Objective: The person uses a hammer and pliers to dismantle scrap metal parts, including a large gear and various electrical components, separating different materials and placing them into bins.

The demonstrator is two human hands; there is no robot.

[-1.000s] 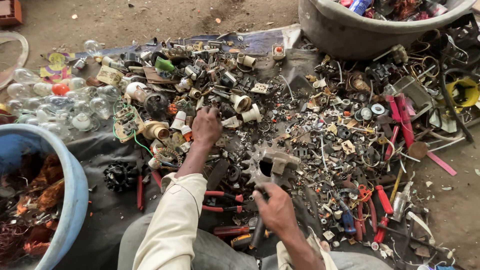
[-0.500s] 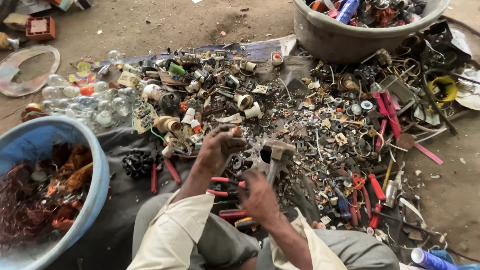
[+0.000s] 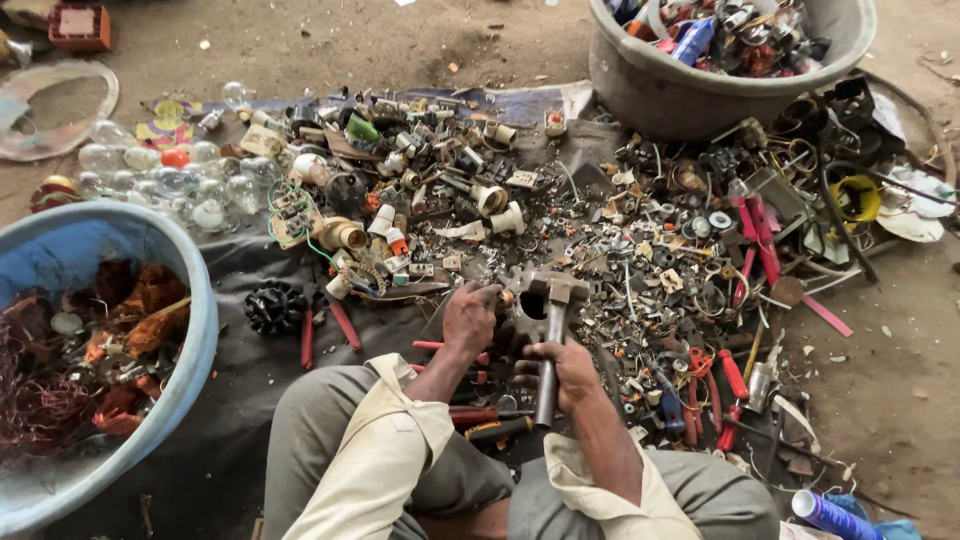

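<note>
The hammer (image 3: 546,340) is standing nearly upright — its grey metal handle running down into the right hand (image 3: 562,368), its blocky, worn head (image 3: 552,288) sitting at the top among the scrap. Just left of the head, a small piece (image 3: 497,295) is being pinched in the left hand's (image 3: 468,318) fingertips — too small to identify.

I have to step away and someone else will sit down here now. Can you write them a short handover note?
Right hand grips the handle of a hammer, head resting on a dark metal block.
Left hand pinches a small piece at the block's edge; what it is cannot be told.
Blue tub on the left holds copper wire, grey tub ahead holds mixed scrap.
Most small parts lie unsorted on the dark cloth.
</note>
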